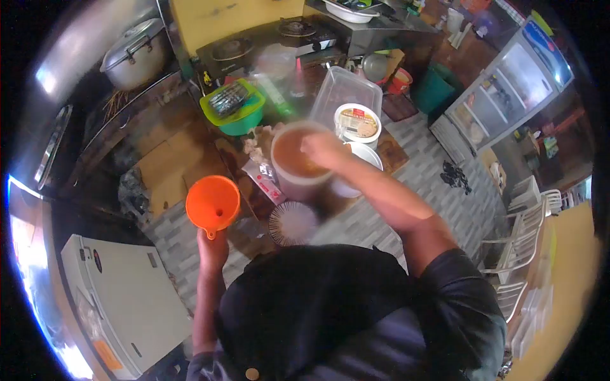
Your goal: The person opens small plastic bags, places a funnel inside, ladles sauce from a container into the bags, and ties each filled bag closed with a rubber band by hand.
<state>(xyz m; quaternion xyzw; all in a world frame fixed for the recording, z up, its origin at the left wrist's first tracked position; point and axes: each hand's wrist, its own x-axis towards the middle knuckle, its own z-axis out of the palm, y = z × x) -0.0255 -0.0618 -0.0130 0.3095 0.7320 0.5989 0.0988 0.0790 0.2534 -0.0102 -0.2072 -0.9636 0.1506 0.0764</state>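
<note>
My left hand (pixel 213 250) is closed at the near rim of an orange funnel (pixel 204 193), beside its hanging tab. The funnel's wide mouth faces up, and most of my left fingers are hidden beneath it. Over a tall whitish bucket (pixel 298 189) is my right hand (pixel 321 150), curled and smeared by motion. Reddish-brown liquid (pixel 292 145) fills much of the bucket. Whatever the right hand grips, if anything, cannot be made out. A red and white box (pixel 264 182) lies against the bucket's left side, and a stack of pleated round paper or plastic (pixel 293 223) sits in front.
A green basin (pixel 241 124) with a yellow-green lid holds packets at the table's far left. Behind the bucket stand a clear plastic bin (pixel 346 95) and a labelled white tub (pixel 358 123). A gas stove (pixel 267 41) is at the back, a white chest freezer (pixel 127 305) at left.
</note>
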